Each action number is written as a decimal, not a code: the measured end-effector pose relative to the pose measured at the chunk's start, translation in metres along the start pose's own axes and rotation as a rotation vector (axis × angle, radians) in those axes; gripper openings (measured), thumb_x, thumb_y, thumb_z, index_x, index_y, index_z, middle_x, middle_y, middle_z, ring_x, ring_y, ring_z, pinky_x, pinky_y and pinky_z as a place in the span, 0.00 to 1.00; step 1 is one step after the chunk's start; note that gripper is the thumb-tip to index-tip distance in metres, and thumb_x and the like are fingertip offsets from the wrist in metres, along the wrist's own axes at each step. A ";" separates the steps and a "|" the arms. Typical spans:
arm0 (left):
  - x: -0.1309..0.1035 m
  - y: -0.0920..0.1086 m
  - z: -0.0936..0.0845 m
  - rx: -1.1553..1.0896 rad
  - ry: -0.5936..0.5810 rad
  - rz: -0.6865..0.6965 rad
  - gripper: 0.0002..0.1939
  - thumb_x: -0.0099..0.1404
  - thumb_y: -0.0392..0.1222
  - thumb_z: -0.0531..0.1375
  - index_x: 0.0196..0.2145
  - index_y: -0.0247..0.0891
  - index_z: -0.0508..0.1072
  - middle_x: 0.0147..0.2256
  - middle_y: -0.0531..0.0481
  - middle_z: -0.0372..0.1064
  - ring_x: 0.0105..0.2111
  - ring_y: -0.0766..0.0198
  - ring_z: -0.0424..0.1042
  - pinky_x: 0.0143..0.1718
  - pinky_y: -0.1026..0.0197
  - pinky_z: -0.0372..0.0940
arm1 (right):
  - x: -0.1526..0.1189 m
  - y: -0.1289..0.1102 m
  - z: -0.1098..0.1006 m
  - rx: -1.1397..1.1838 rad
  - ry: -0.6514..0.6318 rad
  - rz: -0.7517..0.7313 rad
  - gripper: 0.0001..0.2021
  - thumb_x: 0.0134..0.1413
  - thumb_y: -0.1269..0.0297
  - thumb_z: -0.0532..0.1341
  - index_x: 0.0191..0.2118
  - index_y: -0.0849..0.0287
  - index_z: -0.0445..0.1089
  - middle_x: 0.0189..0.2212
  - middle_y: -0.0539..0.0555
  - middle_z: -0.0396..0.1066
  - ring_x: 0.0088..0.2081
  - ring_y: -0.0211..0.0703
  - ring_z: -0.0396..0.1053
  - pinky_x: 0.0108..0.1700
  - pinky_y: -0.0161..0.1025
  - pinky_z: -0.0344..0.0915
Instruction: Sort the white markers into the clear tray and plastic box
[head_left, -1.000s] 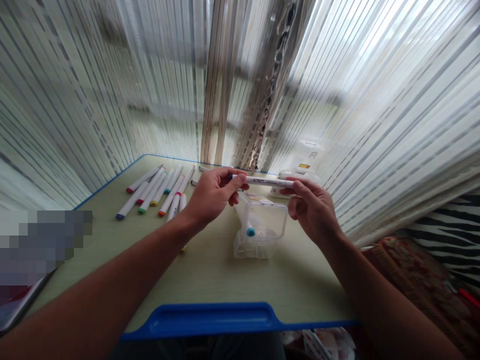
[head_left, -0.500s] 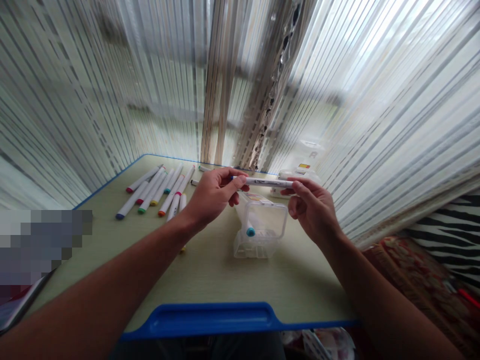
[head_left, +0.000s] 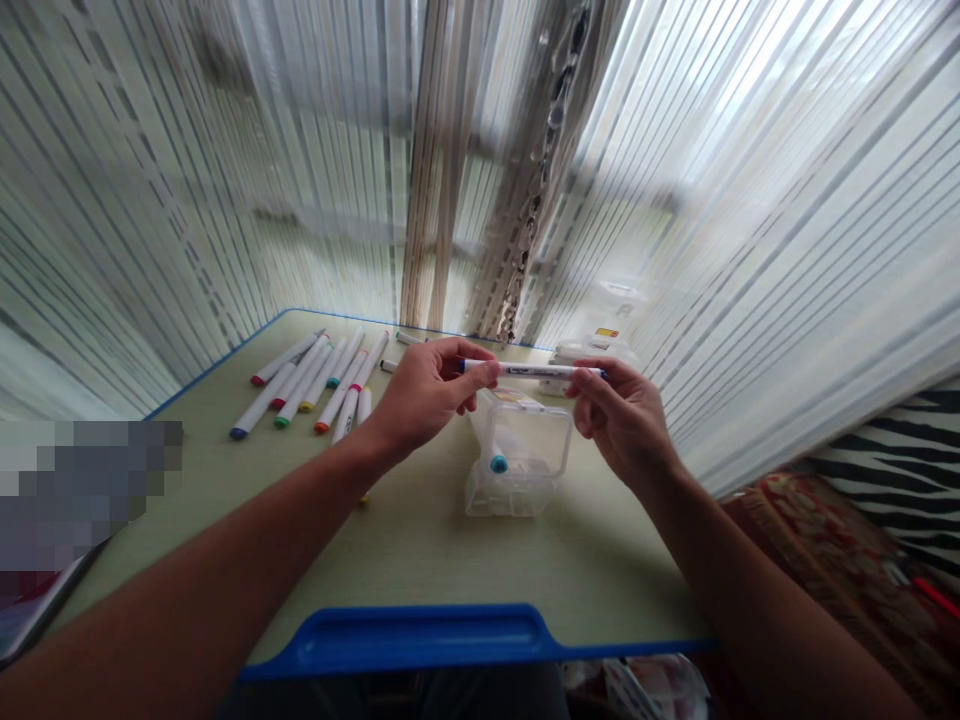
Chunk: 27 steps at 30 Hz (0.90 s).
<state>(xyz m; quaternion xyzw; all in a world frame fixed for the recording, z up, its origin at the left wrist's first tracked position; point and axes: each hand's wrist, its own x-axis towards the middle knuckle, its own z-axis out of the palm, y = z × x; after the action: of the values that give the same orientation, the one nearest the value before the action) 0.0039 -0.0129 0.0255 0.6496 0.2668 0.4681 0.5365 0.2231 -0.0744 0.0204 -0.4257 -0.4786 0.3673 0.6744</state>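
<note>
A white marker with blue ends [head_left: 536,371] is held level above the table between both hands. My left hand [head_left: 439,385] pinches its left end, and my right hand [head_left: 619,400] pinches the right end. Below it stands a clear plastic case [head_left: 514,495] with its lid up and a marker with a teal tip [head_left: 499,463] inside. Left of my left hand, several white markers [head_left: 300,385] with coloured ends lie loosely together. Two more markers lie partly hidden behind my left hand.
The pale table [head_left: 420,560] has a blue rim with a moulded tray [head_left: 427,632] at the front. Another clear container [head_left: 562,350] stands at the back right. String curtains hang behind. A zebra-striped cloth [head_left: 900,480] is at the right.
The marker has shifted slightly, and its blue right end now shows at my right hand's fingers. My right hand has moved a little to the left along it.
</note>
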 end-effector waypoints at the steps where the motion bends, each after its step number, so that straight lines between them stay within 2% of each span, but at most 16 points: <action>1: 0.000 -0.001 0.000 -0.008 0.004 0.001 0.15 0.60 0.46 0.71 0.38 0.31 0.78 0.29 0.49 0.75 0.21 0.71 0.67 0.23 0.67 0.62 | 0.000 0.000 0.000 0.001 0.001 0.004 0.12 0.46 0.59 0.75 0.35 0.58 0.77 0.22 0.48 0.75 0.13 0.29 0.62 0.13 0.29 0.54; 7: 0.001 -0.002 0.001 -0.093 0.041 -0.029 0.13 0.67 0.43 0.65 0.43 0.29 0.77 0.34 0.43 0.79 0.20 0.72 0.67 0.22 0.66 0.63 | 0.003 0.002 -0.005 0.016 -0.004 0.019 0.11 0.54 0.58 0.70 0.40 0.58 0.78 0.27 0.52 0.79 0.14 0.30 0.63 0.13 0.30 0.56; 15: 0.003 0.000 0.003 -0.150 0.087 -0.037 0.08 0.69 0.39 0.61 0.42 0.31 0.74 0.34 0.43 0.79 0.19 0.71 0.67 0.21 0.66 0.63 | 0.005 0.003 -0.005 0.088 0.008 0.069 0.10 0.53 0.60 0.69 0.39 0.60 0.79 0.28 0.55 0.80 0.13 0.31 0.63 0.13 0.30 0.58; 22: 0.002 0.002 0.002 -0.138 0.081 0.050 0.10 0.67 0.42 0.65 0.39 0.30 0.76 0.30 0.48 0.75 0.19 0.73 0.66 0.20 0.67 0.61 | 0.005 0.003 -0.004 0.066 0.023 0.089 0.11 0.49 0.60 0.71 0.39 0.59 0.78 0.28 0.53 0.80 0.13 0.31 0.63 0.13 0.30 0.56; 27: -0.002 0.007 0.002 -0.159 0.026 0.126 0.14 0.62 0.45 0.70 0.40 0.31 0.78 0.28 0.49 0.75 0.19 0.73 0.66 0.21 0.67 0.61 | 0.006 0.003 -0.003 0.061 0.025 0.127 0.11 0.49 0.60 0.71 0.37 0.59 0.77 0.27 0.52 0.79 0.13 0.31 0.63 0.13 0.30 0.56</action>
<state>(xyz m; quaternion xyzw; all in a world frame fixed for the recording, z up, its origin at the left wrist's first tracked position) 0.0039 -0.0179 0.0311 0.6143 0.1944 0.5288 0.5525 0.2272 -0.0682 0.0187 -0.4389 -0.4308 0.4184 0.6684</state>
